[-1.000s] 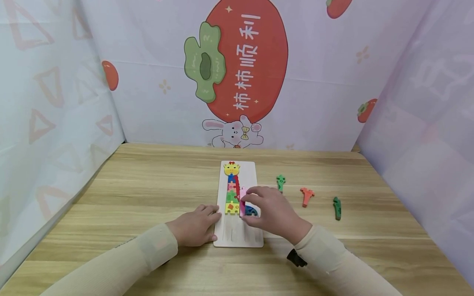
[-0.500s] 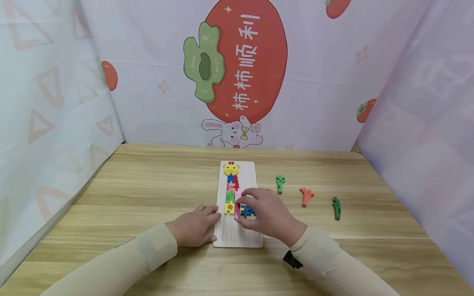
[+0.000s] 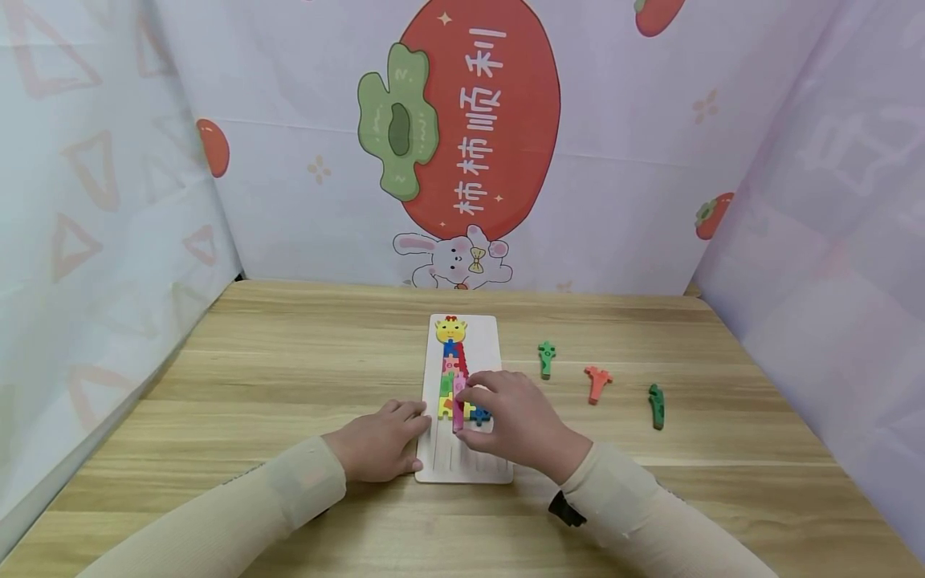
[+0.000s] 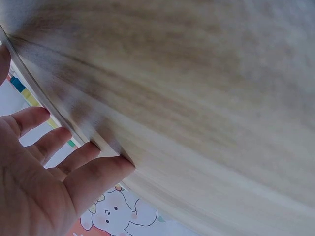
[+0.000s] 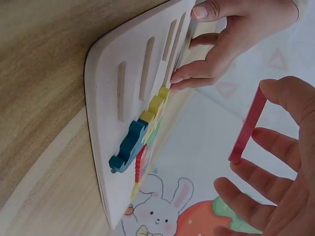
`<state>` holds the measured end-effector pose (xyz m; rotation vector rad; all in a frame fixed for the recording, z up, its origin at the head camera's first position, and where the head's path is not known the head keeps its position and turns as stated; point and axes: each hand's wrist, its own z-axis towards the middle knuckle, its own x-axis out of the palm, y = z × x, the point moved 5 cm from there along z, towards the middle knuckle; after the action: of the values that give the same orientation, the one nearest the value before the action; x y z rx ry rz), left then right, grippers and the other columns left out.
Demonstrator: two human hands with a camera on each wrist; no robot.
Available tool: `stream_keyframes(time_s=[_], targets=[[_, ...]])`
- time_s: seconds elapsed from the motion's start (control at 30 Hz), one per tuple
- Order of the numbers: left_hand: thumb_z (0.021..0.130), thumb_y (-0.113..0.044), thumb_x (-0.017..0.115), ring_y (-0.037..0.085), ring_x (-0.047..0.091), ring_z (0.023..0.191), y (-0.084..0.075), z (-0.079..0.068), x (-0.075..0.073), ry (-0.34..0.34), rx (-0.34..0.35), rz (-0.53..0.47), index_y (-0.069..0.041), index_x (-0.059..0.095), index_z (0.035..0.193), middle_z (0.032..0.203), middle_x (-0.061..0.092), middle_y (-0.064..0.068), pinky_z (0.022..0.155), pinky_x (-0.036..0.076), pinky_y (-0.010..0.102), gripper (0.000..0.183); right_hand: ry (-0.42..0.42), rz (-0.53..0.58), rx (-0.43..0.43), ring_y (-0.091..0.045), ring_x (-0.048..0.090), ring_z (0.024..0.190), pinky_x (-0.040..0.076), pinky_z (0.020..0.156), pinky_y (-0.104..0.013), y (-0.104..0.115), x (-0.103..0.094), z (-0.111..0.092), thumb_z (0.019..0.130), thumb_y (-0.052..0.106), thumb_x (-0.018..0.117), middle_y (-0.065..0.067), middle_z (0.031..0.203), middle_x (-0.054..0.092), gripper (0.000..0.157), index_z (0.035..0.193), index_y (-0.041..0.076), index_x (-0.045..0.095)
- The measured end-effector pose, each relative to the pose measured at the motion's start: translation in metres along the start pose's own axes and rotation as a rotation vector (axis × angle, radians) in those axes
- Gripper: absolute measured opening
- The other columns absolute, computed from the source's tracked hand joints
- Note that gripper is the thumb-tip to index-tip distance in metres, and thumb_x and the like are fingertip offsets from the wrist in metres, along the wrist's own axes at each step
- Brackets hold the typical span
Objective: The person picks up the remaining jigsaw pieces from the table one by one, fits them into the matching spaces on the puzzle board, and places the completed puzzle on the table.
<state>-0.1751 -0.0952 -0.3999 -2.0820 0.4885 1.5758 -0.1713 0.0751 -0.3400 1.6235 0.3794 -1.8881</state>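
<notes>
My right hand (image 3: 516,421) pinches a flat pink puzzle piece (image 5: 248,125) on edge between thumb and fingertips. In the right wrist view a gap shows between this piece and the pale wooden puzzle board (image 3: 482,333). A giraffe of interlocking pieces lies on the board: a yellow head (image 3: 451,330), a red mane piece (image 3: 462,356), blue, green and yellow blocks, and a dark blue piece (image 5: 129,146) at the lower right. Beside the board's left edge, my left hand (image 3: 379,441) rests with its fingertips (image 4: 88,150) against the rim.
Loose on the table right of the board lie a green piece (image 3: 547,360), an orange-red piece (image 3: 597,384) and a dark green piece (image 3: 657,406). Slots (image 5: 146,69) run through the board's lower part. A printed cloth (image 3: 621,160) stands behind the table.
My right hand has shifted left and slightly toward me with the pink piece, which now overlaps the yellow and green blocks in the head view. The left hand stays at the board's edge.
</notes>
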Motion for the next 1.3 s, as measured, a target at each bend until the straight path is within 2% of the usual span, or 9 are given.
stream_keyframes(time_s=[0.67, 1.13, 1.3], targets=[[0.09, -0.045, 0.065, 0.03, 0.042, 0.129, 0.0, -0.001, -0.001, -0.011, 0.026, 0.0, -0.015, 0.05, 0.138, 0.146, 0.043, 0.009, 0.098, 0.048, 0.041, 0.059, 0.051, -0.027, -0.008, -0.021, 0.057, 0.112, 0.045, 0.098, -0.044, 0.003, 0.01, 0.002, 0.078, 0.044, 0.077, 0.0, 0.124, 0.061, 0.043, 0.117, 0.026, 0.069], [0.09, -0.043, 0.065, 0.032, 0.044, 0.128, -0.002, -0.003, -0.003, -0.034, 0.054, 0.005, -0.012, 0.051, 0.136, 0.144, 0.044, 0.011, 0.098, 0.048, 0.041, 0.057, 0.005, -0.041, -0.081, -0.021, 0.06, 0.108, 0.048, 0.095, -0.041, 0.007, 0.012, 0.004, 0.081, 0.045, 0.074, 0.0, 0.119, 0.063, 0.038, 0.113, 0.024, 0.07], [0.09, -0.041, 0.065, 0.032, 0.044, 0.128, -0.003, -0.003, -0.005, -0.038, 0.06, 0.002, -0.011, 0.052, 0.136, 0.143, 0.045, 0.012, 0.097, 0.048, 0.041, 0.056, 0.022, -0.04, -0.083, -0.02, 0.06, 0.108, 0.048, 0.095, -0.041, 0.007, 0.016, 0.005, 0.082, 0.044, 0.074, 0.001, 0.12, 0.063, 0.039, 0.115, 0.024, 0.07]])
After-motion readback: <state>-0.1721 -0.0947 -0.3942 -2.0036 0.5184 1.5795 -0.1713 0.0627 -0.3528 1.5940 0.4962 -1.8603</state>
